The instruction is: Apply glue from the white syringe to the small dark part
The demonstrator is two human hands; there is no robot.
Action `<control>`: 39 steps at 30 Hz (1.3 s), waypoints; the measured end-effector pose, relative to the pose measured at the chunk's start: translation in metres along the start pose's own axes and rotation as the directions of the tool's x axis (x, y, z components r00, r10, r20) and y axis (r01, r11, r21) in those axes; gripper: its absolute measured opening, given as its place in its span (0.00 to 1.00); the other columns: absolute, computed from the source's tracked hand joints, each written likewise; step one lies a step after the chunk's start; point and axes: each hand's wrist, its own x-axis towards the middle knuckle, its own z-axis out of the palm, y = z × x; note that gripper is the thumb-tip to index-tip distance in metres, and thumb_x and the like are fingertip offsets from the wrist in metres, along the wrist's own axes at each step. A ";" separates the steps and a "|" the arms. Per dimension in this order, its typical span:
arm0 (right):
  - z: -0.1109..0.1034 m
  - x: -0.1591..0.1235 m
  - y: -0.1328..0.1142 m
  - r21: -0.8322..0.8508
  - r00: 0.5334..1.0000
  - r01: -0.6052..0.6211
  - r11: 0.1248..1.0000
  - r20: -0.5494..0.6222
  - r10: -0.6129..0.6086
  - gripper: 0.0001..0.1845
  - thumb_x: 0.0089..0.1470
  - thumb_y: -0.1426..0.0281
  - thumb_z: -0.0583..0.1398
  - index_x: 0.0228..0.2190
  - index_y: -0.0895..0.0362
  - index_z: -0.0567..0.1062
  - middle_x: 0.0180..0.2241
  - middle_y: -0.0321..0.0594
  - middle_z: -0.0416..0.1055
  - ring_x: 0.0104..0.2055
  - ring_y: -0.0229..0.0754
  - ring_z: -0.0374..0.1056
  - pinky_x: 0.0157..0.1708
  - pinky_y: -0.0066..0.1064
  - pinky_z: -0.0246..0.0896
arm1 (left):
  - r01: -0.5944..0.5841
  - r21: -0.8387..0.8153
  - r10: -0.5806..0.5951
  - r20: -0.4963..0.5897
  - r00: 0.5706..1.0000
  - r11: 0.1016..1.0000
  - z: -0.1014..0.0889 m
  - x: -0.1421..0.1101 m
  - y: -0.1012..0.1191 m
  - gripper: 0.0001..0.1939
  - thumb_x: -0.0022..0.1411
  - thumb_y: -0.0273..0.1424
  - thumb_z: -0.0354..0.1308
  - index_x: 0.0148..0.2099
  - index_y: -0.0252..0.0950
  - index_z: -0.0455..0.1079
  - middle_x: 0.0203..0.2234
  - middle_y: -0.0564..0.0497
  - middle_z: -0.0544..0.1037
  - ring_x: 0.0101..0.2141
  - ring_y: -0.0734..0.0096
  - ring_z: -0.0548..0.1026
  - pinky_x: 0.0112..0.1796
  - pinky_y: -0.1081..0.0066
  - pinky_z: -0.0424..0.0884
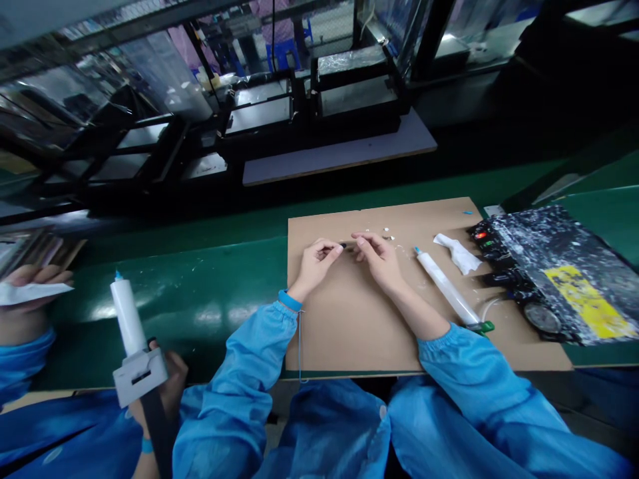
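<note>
My left hand (pixel 318 265) is closed in a pinch on a small dark piece (pixel 343 245), too small to name more exactly. Close on its right is my right hand (pixel 378 258), thumb and fingers drawn together at the same piece; what lies between these fingertips is hard to make out. Both hands are over a brown cardboard sheet (pixel 349 319). Tiny pale bits (pixel 386 230) lie just beyond the right fingers. To the right of that hand rests a white glue syringe (pixel 446 286) with a blue tip, and past it a crumpled white tissue (pixel 459 255).
A paint-spattered control box (pixel 574 246) with a gauge stands at the right. On the left, a co-worker's hand (pixel 172 379) grips a dispensing gun (pixel 140 376) with a white cartridge; their other hand (pixel 37 283) holds a white cloth. Black frames (pixel 354 100) line the back.
</note>
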 end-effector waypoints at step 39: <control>0.002 -0.007 -0.004 -0.155 0.990 0.107 0.982 0.103 -0.092 0.30 0.67 0.37 0.66 0.40 0.52 0.85 0.37 0.42 0.84 0.36 0.46 0.76 0.40 0.39 0.70 | 0.035 -0.033 -0.034 0.036 0.999 0.999 -0.004 0.001 0.000 0.28 0.66 0.58 0.75 0.45 0.37 0.86 0.42 0.44 0.84 0.40 0.66 0.83 0.44 0.66 0.82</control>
